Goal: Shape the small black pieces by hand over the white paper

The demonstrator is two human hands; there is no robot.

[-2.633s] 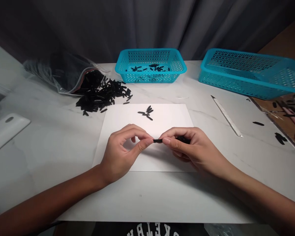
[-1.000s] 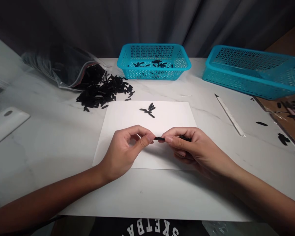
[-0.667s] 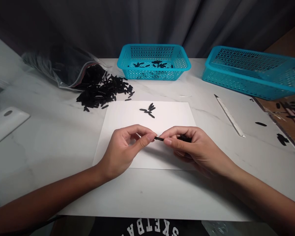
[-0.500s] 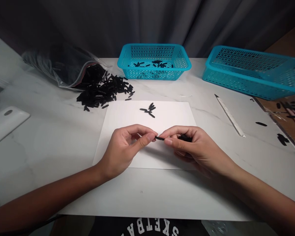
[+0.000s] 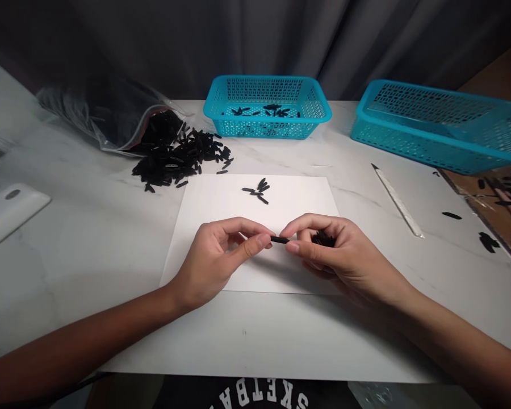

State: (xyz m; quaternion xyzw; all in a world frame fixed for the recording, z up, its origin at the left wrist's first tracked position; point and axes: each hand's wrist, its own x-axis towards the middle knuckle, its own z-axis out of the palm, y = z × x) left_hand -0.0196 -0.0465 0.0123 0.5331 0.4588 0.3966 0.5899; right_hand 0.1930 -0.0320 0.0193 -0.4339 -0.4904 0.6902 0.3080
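Observation:
Over a white sheet of paper (image 5: pixel 196 238), my left hand (image 5: pixel 215 258) pinches the left end of a small, slim black piece (image 5: pixel 280 240) between thumb and forefinger. My right hand (image 5: pixel 344 250) has its thumb and forefinger at the piece's right end. A bunch of similar black pieces (image 5: pixel 323 238) sits in the curled fingers of that same hand. Beyond my hands, several loose black pieces (image 5: pixel 258 190) lie near the top of the paper. What exactly these pieces are is too small to tell.
A clear zip bag (image 5: pixel 114 125) spills a heap of black pieces (image 5: pixel 174 159) at the back left. One blue basket (image 5: pixel 266 129) holds several pieces; another blue basket (image 5: pixel 413 145) stands right. A white-wrapped pencil-like stick (image 5: pixel 398 199) lies right, a white object (image 5: pixel 17 213) left.
My right forefinger has lifted slightly, and more of the black piece shows between my hands. The left hand has barely moved.

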